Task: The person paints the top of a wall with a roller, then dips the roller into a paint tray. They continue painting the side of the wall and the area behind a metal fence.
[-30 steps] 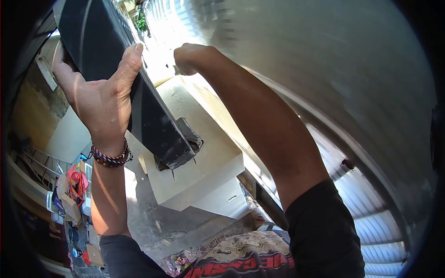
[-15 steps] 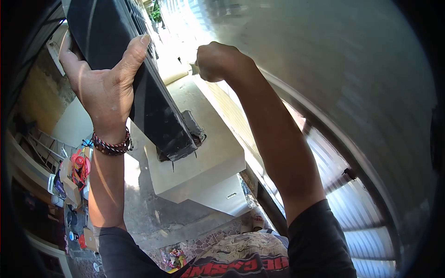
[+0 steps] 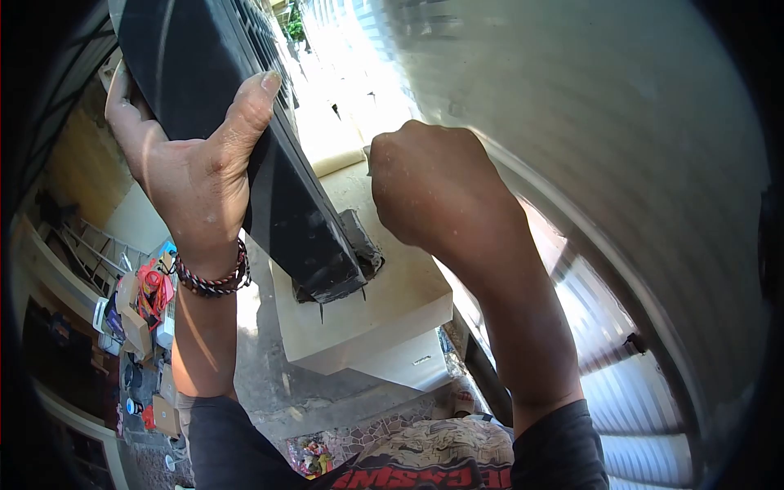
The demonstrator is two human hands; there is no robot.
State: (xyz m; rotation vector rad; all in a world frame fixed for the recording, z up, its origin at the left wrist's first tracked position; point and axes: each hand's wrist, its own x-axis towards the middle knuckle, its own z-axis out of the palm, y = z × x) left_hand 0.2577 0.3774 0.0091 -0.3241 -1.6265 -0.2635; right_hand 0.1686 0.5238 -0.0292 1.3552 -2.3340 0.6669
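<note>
My left hand (image 3: 196, 167) is wrapped around a black rectangular post (image 3: 282, 220), thumb along its side edge. The post's lower end sits on a cream-painted pillar top (image 3: 359, 314), with a rough grey lump of mortar (image 3: 359, 237) at its foot. Thin dark spikes stick out beneath it. Right of the post, my right hand (image 3: 445, 188) is closed in a fist, back of the hand toward me, apart from the post. A small edge shows at its knuckles; whatever it holds is hidden.
A large pale curved panel (image 3: 621, 139) fills the right side, with corrugated sheeting (image 3: 629, 392) below. Far down on the left are cardboard boxes (image 3: 135, 331), a pink-red coil (image 3: 155, 294) and a ladder (image 3: 98, 245). A white box-like surface (image 3: 416, 359) lies below the pillar top.
My right hand has come down and closer to me, turning its back to the camera. My left hand keeps its hold on the post. The view has shifted slightly.
</note>
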